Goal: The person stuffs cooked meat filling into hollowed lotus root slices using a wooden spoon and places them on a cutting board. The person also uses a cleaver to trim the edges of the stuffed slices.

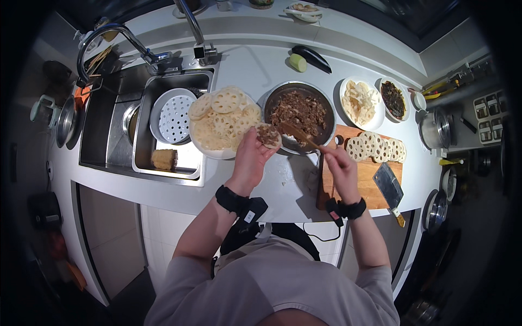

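My left hand (249,163) holds a lotus root slice (268,136) with brown minced filling on its upper face. In my right hand (343,169) is a wooden spatula (299,134), its blade at the near left rim of a metal bowl (332,112) of brown minced filling (299,114). A white plate (197,143) piled with pale lotus root slices (225,102) lies beyond and left of my left hand. Right of the bowl, a row of lotus root slices with brown in their holes (381,147) rests on a wooden cutting board (363,183), near a cleaver (390,185).
The double sink (138,163) at left contains a white perforated basket (176,118) and a yellowish scrubber (164,159). Behind the bowl lie an eggplant (312,58) and a cut green vegetable piece (298,63). Plates of pale slices (361,102) and dark food (394,99) stand at the back right.
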### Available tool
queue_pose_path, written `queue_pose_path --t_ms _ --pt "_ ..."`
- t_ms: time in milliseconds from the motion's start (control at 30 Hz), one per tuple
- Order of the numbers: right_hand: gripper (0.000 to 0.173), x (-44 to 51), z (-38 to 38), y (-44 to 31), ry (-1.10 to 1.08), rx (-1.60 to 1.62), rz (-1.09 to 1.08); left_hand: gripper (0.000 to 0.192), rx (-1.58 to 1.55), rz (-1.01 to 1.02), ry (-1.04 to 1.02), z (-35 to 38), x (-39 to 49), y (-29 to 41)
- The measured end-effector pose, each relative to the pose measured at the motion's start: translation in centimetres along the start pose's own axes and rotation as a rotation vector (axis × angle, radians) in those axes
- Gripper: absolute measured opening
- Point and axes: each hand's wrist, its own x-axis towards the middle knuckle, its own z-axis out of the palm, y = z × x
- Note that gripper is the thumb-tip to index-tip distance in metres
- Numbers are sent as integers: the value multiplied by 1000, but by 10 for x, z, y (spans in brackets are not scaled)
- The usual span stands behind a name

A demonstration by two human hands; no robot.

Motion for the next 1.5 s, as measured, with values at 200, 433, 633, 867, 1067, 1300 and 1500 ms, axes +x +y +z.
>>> queue_pose_path --t_ms 200,433,633,867,1067,1300,1500 --pt "40 -27 12 -22 -24 -496 -436 37 -2 -50 -58 11 1 -7" --pt "35 -34 -1 -26 200 -456 -517 36 -107 -132 -64 28 8 -15" --pt "27 -25 2 -22 230 -309 -267 37 -126 -125 -138 42 3 -15" --pt "45 -39 9 -15 84 -688 -506 34 -86 -160 -123 47 2 -14" --pt "47 -39 -2 -15 -62 -789 -590 28 114 -53 -181 40 5 -20" --pt "25 -30 -5 -36 206 -142 -88 36 -21 -73 -174 35 7 -11" --pt "25 -6 13 -29 134 804 493 44 -66 -113 -266 40 -2 1"
